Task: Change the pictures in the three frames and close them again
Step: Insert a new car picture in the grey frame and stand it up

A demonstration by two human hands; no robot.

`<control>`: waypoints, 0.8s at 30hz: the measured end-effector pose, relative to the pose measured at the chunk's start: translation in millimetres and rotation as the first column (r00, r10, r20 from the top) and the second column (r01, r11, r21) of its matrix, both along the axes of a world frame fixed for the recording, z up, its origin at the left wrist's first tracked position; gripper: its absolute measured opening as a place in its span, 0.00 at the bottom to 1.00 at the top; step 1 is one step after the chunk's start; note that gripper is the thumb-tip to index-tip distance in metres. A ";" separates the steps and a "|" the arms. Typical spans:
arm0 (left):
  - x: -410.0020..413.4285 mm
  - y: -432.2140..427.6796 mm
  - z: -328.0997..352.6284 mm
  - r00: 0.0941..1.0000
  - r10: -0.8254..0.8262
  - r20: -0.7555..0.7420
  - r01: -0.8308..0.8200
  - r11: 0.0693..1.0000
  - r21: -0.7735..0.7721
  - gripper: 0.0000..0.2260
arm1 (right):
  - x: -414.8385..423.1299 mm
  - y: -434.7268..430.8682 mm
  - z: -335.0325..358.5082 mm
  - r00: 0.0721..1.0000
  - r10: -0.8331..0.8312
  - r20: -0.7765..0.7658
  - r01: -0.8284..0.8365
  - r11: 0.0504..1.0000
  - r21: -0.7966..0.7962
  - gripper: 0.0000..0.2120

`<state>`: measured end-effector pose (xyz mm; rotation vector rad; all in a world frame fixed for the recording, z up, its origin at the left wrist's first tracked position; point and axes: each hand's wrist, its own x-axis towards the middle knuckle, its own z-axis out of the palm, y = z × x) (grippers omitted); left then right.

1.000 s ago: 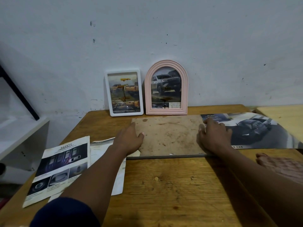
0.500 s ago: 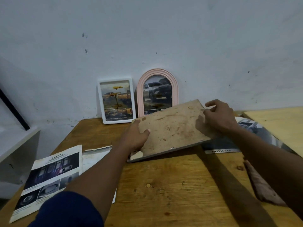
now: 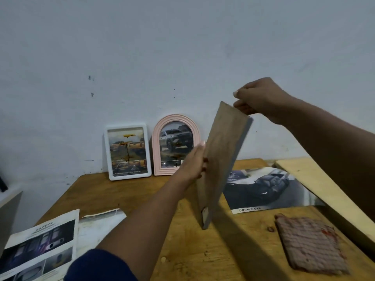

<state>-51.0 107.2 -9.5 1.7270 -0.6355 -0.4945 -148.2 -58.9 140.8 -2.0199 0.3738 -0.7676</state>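
Frame (image 3: 221,159) tipped upright, R grip (image 3: 261,100) atop

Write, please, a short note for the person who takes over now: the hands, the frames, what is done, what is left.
Left hand grips the left edge of the large frame; right hand pinches its top corner.
The large frame is tilted, nearly on edge, with its lower corner near the table and its brown back to the camera.
White frame and pink arched frame lean on the wall, each showing a car picture: these look done.
Left: the large frame; its front is hidden. The car poster lies flat to its right.
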 end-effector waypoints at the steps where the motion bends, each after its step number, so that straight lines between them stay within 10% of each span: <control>1: -0.2 2.3 14.2 1.000 0.017 -0.010 -0.017 0.999 -0.046 0.28 | 2.8 11.6 2.5 0.998 0.065 0.023 -0.066 0.996 0.054 0.13; 8: 4.0 69.2 97.0 0.986 0.159 0.053 -0.138 0.950 -0.280 0.31 | 28.6 84.8 -9.8 0.957 0.289 0.040 -0.289 0.957 0.005 0.12; 15: 28.7 137.0 76.3 0.945 0.318 0.073 -0.297 0.932 -0.210 0.25 | 39.1 97.6 -106.7 0.963 0.104 -0.249 -0.159 0.964 -0.211 0.20; 24: 32.3 174.8 -9.9 0.910 0.294 0.293 -0.361 0.909 0.208 0.21 | 10.2 83.2 -247.4 0.860 -0.058 -0.506 -0.087 0.962 -0.258 0.28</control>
